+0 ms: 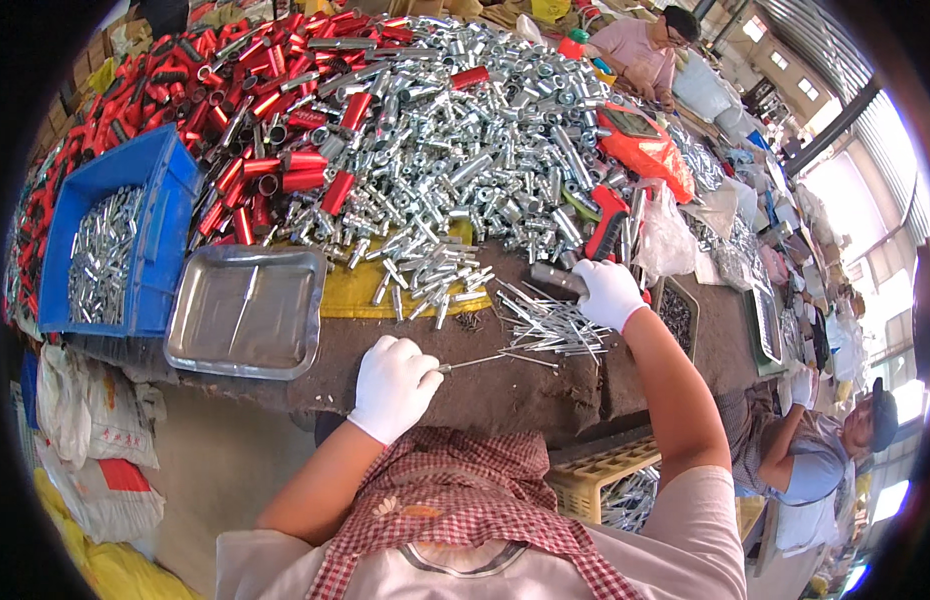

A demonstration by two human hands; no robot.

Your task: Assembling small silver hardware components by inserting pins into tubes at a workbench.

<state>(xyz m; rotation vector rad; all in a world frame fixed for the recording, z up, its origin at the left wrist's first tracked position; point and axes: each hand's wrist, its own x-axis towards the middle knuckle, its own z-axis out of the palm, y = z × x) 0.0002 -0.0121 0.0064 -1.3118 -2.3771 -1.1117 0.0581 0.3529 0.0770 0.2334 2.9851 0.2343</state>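
Note:
My left hand (pixel 393 390), in a white glove, is closed near the table's front edge. From its fingertips a thin metal rod (pixel 475 361) points right, toward a loose pile of similar rods (pixel 555 322). Also gloved in white, my right hand (pixel 607 295) is closed around a dark grey cylindrical piece (pixel 557 280) just above the far side of that pile; what it belongs to is hidden by the hand. Beyond the right hand lies a red-and-black handle (pixel 607 225). Short silver metal sleeves (pixel 435 275) spread over a yellow cloth (pixel 360 293) between my hands and the big heap.
A large heap of silver metal parts (pixel 475 130) and red tubes (pixel 305 170) fills the table's back. At left stand a blue bin (pixel 170 240) of small parts and a steel tray (pixel 245 310). A yellow crate (pixel 585 490) sits below. Other people (pixel 645 50) work at the far right and right.

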